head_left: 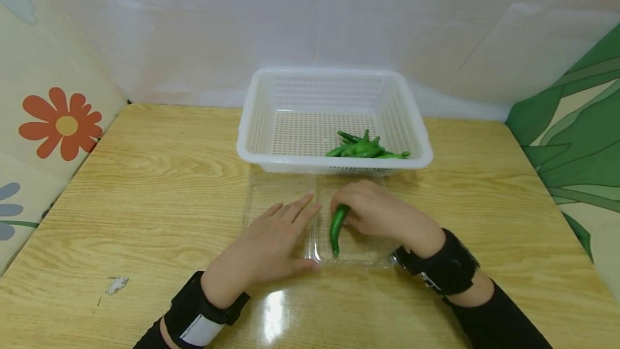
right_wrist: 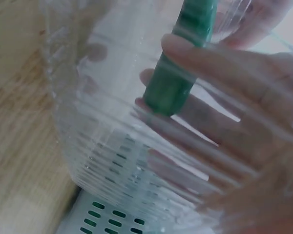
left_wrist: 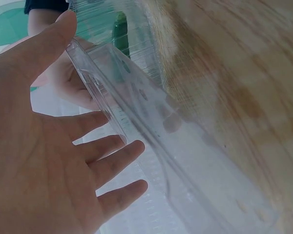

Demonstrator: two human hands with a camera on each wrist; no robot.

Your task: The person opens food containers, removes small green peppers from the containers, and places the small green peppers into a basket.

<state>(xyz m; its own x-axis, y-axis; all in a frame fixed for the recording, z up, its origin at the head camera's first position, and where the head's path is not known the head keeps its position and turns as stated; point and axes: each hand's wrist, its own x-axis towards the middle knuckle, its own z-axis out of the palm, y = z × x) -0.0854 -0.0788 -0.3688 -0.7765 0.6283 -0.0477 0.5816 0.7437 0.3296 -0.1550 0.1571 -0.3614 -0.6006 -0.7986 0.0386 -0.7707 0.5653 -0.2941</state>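
My right hand [head_left: 378,211] pinches a green chili pepper [head_left: 337,231] by its upper end, low inside the right half of a clear plastic clamshell box [head_left: 365,249]. In the right wrist view, the thumb and fingers lie around the pepper [right_wrist: 173,83], seen through the ribbed clear wall. My left hand [head_left: 271,241] is spread, fingers extended, over the box's left half and middle fold. The left wrist view shows its thumb and fingertips at the clear edge [left_wrist: 100,92]; how firmly they touch cannot be told.
Behind the box stands a white perforated basket [head_left: 334,162] with several green chili peppers [head_left: 363,148] at its right front. A wooden table [head_left: 160,193] lies under everything. White cloth [head_left: 218,31] hangs behind, with patterned panels on both sides.
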